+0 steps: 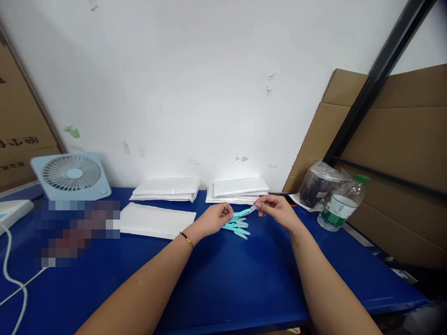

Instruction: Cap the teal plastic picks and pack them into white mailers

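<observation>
My left hand [213, 219], with a ring and a bracelet, is closed in a pinch on the handle end of a slim turquoise eyebrow razor [241, 213]. At the razor's other end, my right hand [279, 211] pinches a small translucent cover [253, 209] between thumb and fingers. Whether the cover is still on the tip I cannot tell. Beneath the held one, several more turquoise razors [240, 232] lie fanned out on the blue table, their left ends partly hidden by my left hand.
White padded mailers lie in a left stack [165, 187], a right stack [240, 187] and singly [157, 221]. A light blue fan [75, 174] stands left. At right are a bottle [340, 207], a bagged dark item [314, 186] and cardboard [401, 153]. Cables [10, 274] cross the left side.
</observation>
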The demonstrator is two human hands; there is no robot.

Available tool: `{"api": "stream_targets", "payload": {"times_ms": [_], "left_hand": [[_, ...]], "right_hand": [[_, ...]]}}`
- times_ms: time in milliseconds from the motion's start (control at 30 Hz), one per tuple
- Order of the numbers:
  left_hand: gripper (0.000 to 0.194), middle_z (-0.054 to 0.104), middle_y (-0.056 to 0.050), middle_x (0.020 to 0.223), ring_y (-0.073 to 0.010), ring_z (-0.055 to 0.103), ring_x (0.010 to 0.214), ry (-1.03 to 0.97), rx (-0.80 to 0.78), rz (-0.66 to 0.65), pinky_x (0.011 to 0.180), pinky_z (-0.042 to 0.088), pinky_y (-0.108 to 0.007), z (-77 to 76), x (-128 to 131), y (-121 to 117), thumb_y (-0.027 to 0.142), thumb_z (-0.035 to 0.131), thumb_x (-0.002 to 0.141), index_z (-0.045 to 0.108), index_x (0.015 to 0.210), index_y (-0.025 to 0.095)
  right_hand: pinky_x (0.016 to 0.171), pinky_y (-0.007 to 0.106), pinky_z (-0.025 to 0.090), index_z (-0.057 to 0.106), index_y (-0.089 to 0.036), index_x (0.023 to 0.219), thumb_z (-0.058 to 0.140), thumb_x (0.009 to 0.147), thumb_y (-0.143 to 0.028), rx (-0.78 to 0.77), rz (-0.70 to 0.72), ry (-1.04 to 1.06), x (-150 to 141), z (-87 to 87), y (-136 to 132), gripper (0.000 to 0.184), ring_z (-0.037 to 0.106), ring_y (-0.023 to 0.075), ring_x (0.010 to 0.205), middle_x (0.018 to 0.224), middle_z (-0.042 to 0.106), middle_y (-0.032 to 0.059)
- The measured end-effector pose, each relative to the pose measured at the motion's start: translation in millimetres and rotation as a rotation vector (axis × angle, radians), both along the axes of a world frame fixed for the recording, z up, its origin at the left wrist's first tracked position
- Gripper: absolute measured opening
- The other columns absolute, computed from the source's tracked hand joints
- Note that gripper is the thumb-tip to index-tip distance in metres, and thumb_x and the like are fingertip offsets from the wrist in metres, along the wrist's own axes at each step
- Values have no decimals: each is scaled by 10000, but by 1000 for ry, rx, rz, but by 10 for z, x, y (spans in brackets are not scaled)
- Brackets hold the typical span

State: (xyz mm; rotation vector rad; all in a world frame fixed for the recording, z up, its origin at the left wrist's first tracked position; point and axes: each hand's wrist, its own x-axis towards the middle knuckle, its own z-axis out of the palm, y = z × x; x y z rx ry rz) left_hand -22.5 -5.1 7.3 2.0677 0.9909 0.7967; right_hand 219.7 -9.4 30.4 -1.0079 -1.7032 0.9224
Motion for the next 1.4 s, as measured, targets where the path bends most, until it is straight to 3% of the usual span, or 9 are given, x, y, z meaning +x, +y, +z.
{"api": "stream_targets", "payload": {"times_ms": [400,500,600,667,867,1000,1167,1267,1400], "left_hand": [[206,573,-4,747,-121,516,651,121,55,22,576,389,-217,-24,-13,32,341,440,806,549,853,172],[325,603,-47,973,-193,546,907,304,211,82,764,416,-288,-28,-27,3,434,488,779,558,997,203],[760,440,-108,1297,-295,332,1232,517,348,126,977,294,-403,-76,-59,2,586,612,625,421,1258,211],[843,379,-132,1350,-304,272,1272,610,339,117,999,265,-429,-112,-81,19,621,581,638,345,1324,190],[394,574,-106,1038,-263,508,1009,740,433,97,807,418,-363,-92,-15,1,426,496,770,541,1083,190],[258,606,-106,914,-236,574,823,811,454,105,698,447,-326,-63,101,-77,277,492,730,552,946,148],[197,619,-96,872,-239,594,784,786,417,86,659,446,-311,-111,147,-121,268,509,691,550,847,156],[221,621,-78,862,-232,600,776,697,379,125,647,431,-293,-129,127,-122,259,539,665,531,868,173],[196,603,-10,698,-173,588,624,405,256,181,556,387,-244,-75,127,-125,232,519,702,493,892,197]], "right_hand": [[576,297,501,645,-102,861,649,696,-456,-186,169,-158,-199,-116,-5,391,614,158,564,591,641,40],[749,369,484,630,-136,1016,663,658,-493,-39,129,-357,-176,-165,15,506,621,223,830,882,663,96],[975,444,331,448,-190,1289,759,489,-510,97,67,-603,-170,-260,40,917,386,310,1204,1308,436,136],[1009,461,273,341,-174,1359,767,455,-518,90,56,-730,-192,-325,58,1056,284,334,1261,1376,329,156],[820,293,400,533,-158,1114,626,649,-246,178,75,-886,-340,-359,54,482,503,198,933,1017,522,80],[727,266,396,540,-151,959,600,612,-181,228,52,-1023,-445,-334,22,353,494,187,856,930,515,67],[653,260,384,540,-158,877,601,627,-247,234,59,-1200,-521,-270,-16,273,521,200,838,956,531,83],[584,260,362,540,-177,925,577,647,-244,189,81,-1309,-566,-80,-44,289,561,205,759,867,589,64],[572,261,353,569,-198,961,594,647,-222,247,34,-1399,-655,483,-109,316,584,228,783,867,626,69]]}}
